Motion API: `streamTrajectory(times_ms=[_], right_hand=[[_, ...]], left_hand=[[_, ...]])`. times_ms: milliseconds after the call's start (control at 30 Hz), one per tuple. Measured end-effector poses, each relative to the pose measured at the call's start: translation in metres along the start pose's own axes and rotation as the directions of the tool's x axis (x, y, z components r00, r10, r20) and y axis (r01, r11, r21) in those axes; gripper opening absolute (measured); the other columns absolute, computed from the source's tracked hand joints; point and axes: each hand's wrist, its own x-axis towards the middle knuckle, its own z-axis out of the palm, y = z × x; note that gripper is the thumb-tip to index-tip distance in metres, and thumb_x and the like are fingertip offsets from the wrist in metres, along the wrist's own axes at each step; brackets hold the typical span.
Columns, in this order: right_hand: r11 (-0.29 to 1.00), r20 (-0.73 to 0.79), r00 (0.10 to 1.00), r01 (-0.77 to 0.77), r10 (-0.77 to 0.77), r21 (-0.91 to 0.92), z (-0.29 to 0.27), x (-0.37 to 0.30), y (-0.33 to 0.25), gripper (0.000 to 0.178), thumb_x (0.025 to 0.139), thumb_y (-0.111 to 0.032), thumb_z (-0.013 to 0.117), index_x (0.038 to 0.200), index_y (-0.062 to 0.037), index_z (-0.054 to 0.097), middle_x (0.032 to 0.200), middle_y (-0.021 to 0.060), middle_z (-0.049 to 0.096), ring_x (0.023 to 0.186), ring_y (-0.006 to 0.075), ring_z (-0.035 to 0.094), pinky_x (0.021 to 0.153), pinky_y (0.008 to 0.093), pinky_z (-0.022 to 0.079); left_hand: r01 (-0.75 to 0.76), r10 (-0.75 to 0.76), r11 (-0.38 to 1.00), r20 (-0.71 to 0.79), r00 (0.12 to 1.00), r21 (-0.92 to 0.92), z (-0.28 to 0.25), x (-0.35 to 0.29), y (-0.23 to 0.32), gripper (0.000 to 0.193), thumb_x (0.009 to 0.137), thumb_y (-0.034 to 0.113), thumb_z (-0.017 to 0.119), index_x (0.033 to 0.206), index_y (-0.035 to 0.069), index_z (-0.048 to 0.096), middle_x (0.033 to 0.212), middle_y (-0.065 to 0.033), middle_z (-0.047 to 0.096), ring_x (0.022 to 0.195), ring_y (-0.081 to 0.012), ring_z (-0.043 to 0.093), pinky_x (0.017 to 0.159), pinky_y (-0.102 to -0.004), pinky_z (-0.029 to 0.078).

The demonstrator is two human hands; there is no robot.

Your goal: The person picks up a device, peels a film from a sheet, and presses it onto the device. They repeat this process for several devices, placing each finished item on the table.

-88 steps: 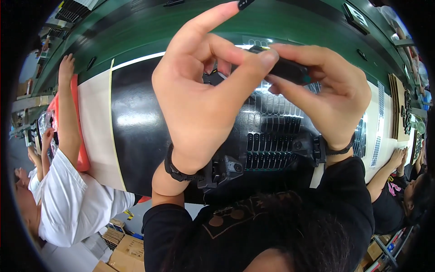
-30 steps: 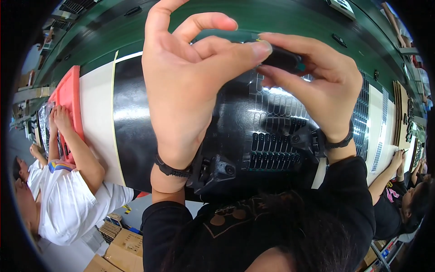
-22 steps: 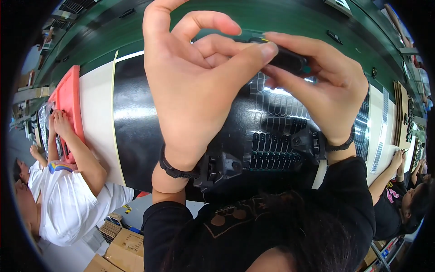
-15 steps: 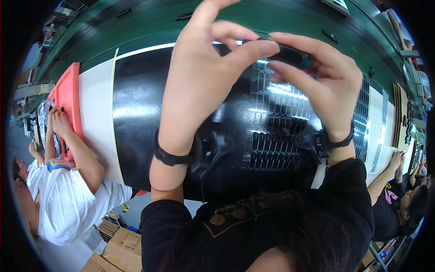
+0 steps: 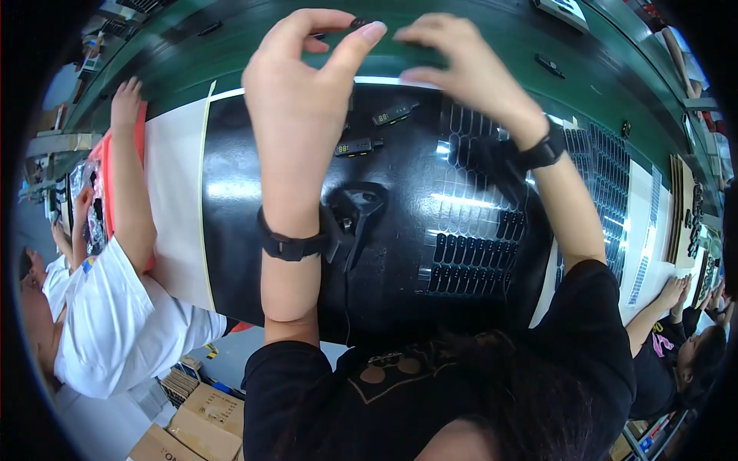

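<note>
My left hand (image 5: 304,73) is raised over the near edge of the green belt, thumb and forefinger closed on a small black device (image 5: 358,23); most of it is hidden by the fingers. My right hand (image 5: 453,58), a little blurred, hangs apart from it with thumb and fingers spread and nothing between them. On the black mat (image 5: 246,238) below lie one small black device with a lit display (image 5: 393,115) and another such device (image 5: 358,147). To their right lies a clear sheet of oblong film stickers (image 5: 473,261), with dark stickers filling its lower rows.
The green conveyor belt (image 5: 430,19) runs along the far side, bearing a black device (image 5: 549,65) and a white box (image 5: 561,11). A red bin (image 5: 109,200) stands left beside a co-worker in white (image 5: 138,323). Another person (image 5: 673,361) works at right. Cardboard boxes (image 5: 204,419) sit below.
My hands have parted: the right let go of the black device and moved up, while the left keeps it and shifted left. The co-worker's arm at left reached toward the belt.
</note>
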Motion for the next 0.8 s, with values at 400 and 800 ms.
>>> streamTrajectory(times_ms=[400, 800], right_hand=[[0.885, 0.322, 0.946, -0.166, 0.019, 0.435, -0.003, -0.003, -0.047, 0.019, 0.073, -0.008, 0.06, 0.089, -0.0022, 0.052, 0.081, 0.0095, 0.053, 0.076, 0.0219, 0.055, 0.066, 0.0266, 0.045], [0.519, 0.127, 0.894, -0.36, 0.43, 0.775, -0.084, -0.011, -0.082, 0.029, 0.074, 0.0, 0.059, 0.103, -0.0007, 0.053, 0.087, 0.01, 0.06, 0.075, 0.0142, 0.062, 0.061, 0.0178, 0.049]], left_hand=[[0.013, -0.007, 0.945, 0.019, 1.0, -0.327, -0.018, -0.008, 0.014, 0.013, 0.07, -0.001, 0.064, 0.081, -0.003, 0.057, 0.07, -0.0005, 0.056, 0.062, -0.0042, 0.05, 0.058, -0.0139, 0.039], [0.133, 0.021, 0.786, 0.24, 0.971, -0.604, -0.018, -0.032, 0.039, 0.011, 0.072, -0.006, 0.059, 0.082, -0.002, 0.055, 0.077, -0.0069, 0.059, 0.071, -0.0099, 0.055, 0.067, -0.0179, 0.042]])
